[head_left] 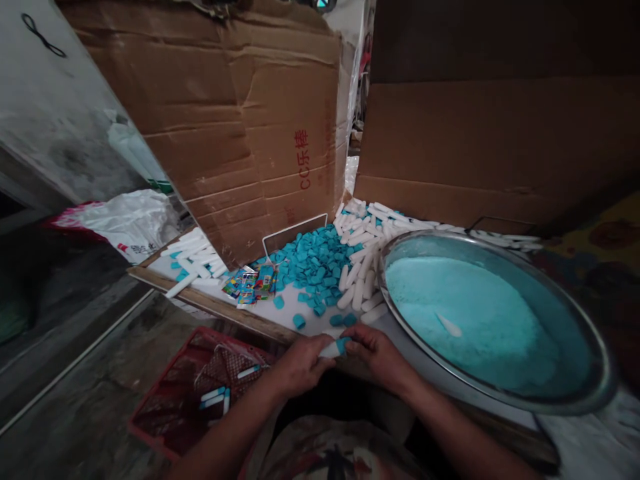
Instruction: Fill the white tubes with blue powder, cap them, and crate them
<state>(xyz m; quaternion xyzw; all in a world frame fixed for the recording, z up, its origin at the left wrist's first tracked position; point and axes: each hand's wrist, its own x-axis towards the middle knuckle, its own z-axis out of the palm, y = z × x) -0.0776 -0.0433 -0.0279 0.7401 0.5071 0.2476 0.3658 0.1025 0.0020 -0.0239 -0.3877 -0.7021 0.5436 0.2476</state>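
Note:
Near the table's front edge, my left hand point(299, 365) is closed around a small white plastic tube point(329, 351). At the tube's right end is a teal cap point(343, 345), pinched by the fingers of my right hand point(379, 355). How far the cap sits on the tube is hard to make out. Just beyond my hands lie a heap of loose teal caps point(315, 263) and a pile of white tubes point(361, 283). To the right stands a wide metal basin point(567, 313) with pale teal powder point(465, 300) and a white scoop-like piece point(449, 325) in it.
Below on the left, a red plastic basket point(165, 393) holds several capped tubes point(214, 398). Colourful small packets point(250, 285) and more white tubes point(197, 257) lie on the table's left side. Cardboard panels point(225, 127) stand along the back. A white sack point(143, 223) is at left.

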